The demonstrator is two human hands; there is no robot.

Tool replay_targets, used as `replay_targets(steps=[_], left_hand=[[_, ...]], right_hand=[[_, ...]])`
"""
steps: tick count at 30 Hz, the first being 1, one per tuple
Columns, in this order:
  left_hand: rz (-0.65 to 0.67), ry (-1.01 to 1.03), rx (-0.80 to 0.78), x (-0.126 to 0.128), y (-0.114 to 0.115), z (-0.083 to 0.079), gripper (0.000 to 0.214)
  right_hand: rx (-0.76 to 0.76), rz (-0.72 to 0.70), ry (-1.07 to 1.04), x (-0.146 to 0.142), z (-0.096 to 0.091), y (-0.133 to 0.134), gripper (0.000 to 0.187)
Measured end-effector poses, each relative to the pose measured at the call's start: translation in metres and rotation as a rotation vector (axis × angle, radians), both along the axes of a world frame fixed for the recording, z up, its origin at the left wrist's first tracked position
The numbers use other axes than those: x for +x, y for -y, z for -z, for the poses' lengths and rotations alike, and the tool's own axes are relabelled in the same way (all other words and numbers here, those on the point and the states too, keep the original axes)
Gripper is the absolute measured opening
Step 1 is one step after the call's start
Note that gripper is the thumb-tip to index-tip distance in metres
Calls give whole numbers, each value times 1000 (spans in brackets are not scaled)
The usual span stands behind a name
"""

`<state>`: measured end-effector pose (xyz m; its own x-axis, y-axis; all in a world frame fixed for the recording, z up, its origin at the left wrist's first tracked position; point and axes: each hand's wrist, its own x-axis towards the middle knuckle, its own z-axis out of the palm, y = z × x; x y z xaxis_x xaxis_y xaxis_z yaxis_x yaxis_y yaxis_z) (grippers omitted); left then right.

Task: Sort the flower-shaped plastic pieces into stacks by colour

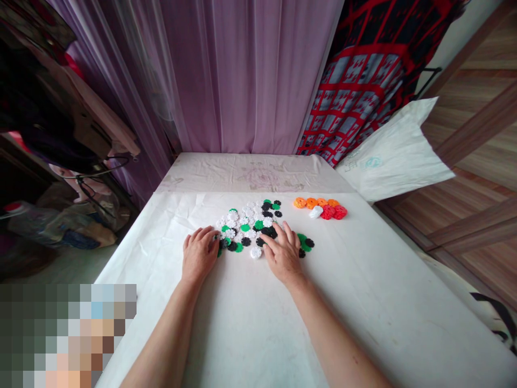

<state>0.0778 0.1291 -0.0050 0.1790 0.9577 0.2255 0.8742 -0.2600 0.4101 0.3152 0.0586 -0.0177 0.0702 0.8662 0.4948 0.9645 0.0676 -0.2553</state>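
Observation:
A loose pile of notched snowflake discs [245,228] in white, green and black is spread over the white-covered table [242,323]. My left hand [200,251] rests at the pile's left edge, fingers curved and slightly apart, thumb beside a few black and green discs. Over the right part lies my right hand [286,253], its fingers spread above black discs [269,232] and partly hiding them. Between the hands, nearer to me, sits a small white stack of discs [256,253]. Some green discs [302,240] and black ones show just right of my right hand.
Orange disc stacks [311,203], red disc stacks [334,212] and a white stack [316,212] stand at the back right. A white bag [398,153] leans by the table's right edge. Purple curtains [242,75] hang behind; clothes [76,91] hang at left. A person's pixelated area [76,345] fills the lower left.

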Motion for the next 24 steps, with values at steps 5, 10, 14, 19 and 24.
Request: replay_targets(steps=[5, 10, 14, 19, 24], left_hand=[[4, -3, 17, -1, 0, 0, 30], [7, -1, 26, -1, 1, 0, 30], [10, -7, 27, -1, 0, 0, 30], [13, -21, 31, -1, 1, -2, 32], [15, -30, 23, -2, 1, -3, 31]], right_hand=[[-52, 0, 3, -3, -4, 3, 29], [34, 82, -31, 10, 3, 8, 22], [102, 193, -43, 36, 9, -2, 22], [58, 310, -70, 57, 14, -26, 29], [-39, 259, -53, 53, 17, -37, 30]])
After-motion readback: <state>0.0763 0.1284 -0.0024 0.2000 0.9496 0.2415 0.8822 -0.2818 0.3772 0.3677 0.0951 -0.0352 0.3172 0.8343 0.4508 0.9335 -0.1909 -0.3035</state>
